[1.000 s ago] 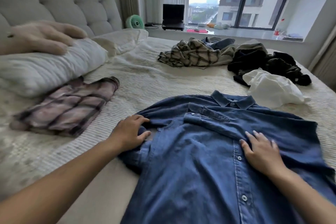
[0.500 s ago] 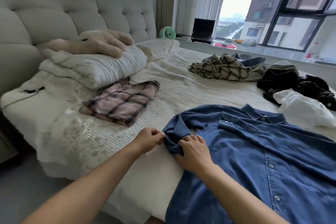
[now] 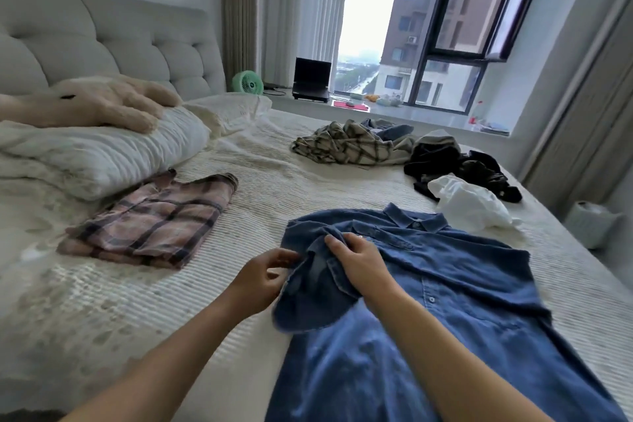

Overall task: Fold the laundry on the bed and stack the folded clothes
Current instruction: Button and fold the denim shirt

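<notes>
The short sleeve of the blue denim shirt [image 3: 445,284] is pinched by the left hand [image 3: 262,279] and right hand [image 3: 359,259], spread button-side up on the ribbed cream bed [image 3: 274,181], beside a folded pink plaid shirt [image 3: 154,219].

Your single head camera looks forward and down across the bed [image 3: 274,202] toward the window [image 3: 445,55], close above your hands at the denim shirt [image 3: 462,284].

On the bed [image 3: 274,188], the folded shirt [image 3: 154,219] lies left of the spread shirt [image 3: 445,284], unfolded clothes [image 3: 394,151] behind.
</notes>
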